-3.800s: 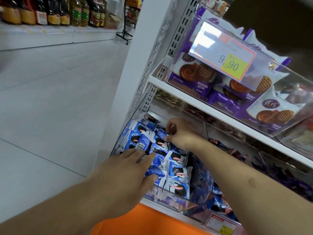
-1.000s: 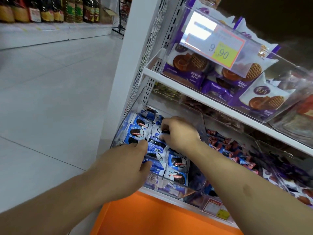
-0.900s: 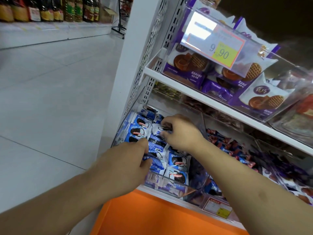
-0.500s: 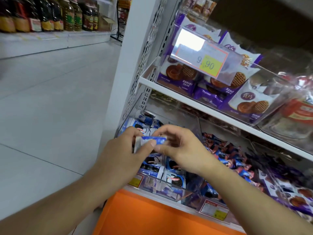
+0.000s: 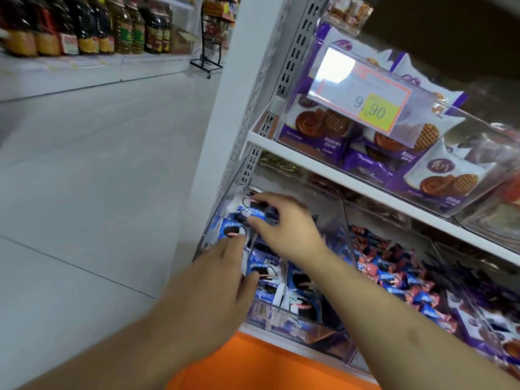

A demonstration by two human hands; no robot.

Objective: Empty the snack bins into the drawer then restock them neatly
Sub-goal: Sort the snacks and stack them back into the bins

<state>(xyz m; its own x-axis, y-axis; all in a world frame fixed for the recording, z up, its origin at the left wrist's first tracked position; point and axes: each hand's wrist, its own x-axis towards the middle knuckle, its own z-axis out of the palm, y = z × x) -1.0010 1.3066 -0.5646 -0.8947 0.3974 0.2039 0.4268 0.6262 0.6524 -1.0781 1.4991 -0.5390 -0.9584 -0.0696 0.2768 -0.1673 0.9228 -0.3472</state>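
Two hands, the left hand (image 5: 213, 280) and the right hand (image 5: 284, 226), were in the clear bin (image 5: 344, 220) of blue cookie packs (image 5: 263, 266), too many and too overlapped to count. One price tag (image 5: 363, 94) hung above. About four purple waffle packs (image 5: 447, 175) showed clearly. Several oil bottles (image 5: 84, 26) lined one far shelf.

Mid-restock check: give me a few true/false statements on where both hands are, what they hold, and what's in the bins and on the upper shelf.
1. The right hand pinches a blue snack packet over the back of the clear bin. True.
2. The left hand rests on the orange drawer front. False: it reaches into the bin, fingers on the blue packets.
3. The upper shelf holds purple waffle-cookie packs. True.
4. The price tag reads 5.50. False: it reads 9.90.
5. The neighbouring bin on the right is empty. False: it holds red-and-blue packets.
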